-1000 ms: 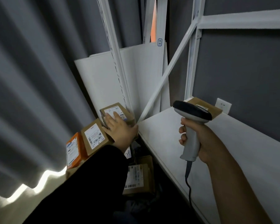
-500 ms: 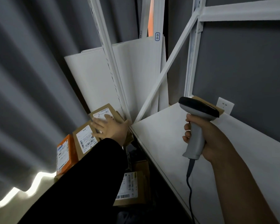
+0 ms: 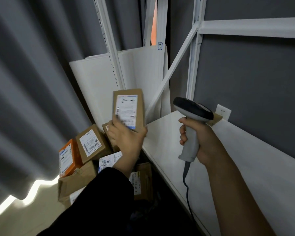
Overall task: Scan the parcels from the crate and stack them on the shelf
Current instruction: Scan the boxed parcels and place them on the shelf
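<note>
Wrapping fingers round the scanner (image 3: pixel 192 109), right hand (image 3: pixel 209 143) faces left hand (image 3: pixel 128 139), apparently pinching a parcel (image 3: pixel 128 108).

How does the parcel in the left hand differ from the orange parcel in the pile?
The held parcel is brown cardboard; the orange parcel is orange. The held parcel stands upright in the left hand; the orange parcel leans among the other boxes below. Both carry a white printed label.

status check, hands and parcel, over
Left hand grips parcel, label facing camera, above the pile. Right hand holds scanner over shelf. Nothing between parcel and scanner.
</note>
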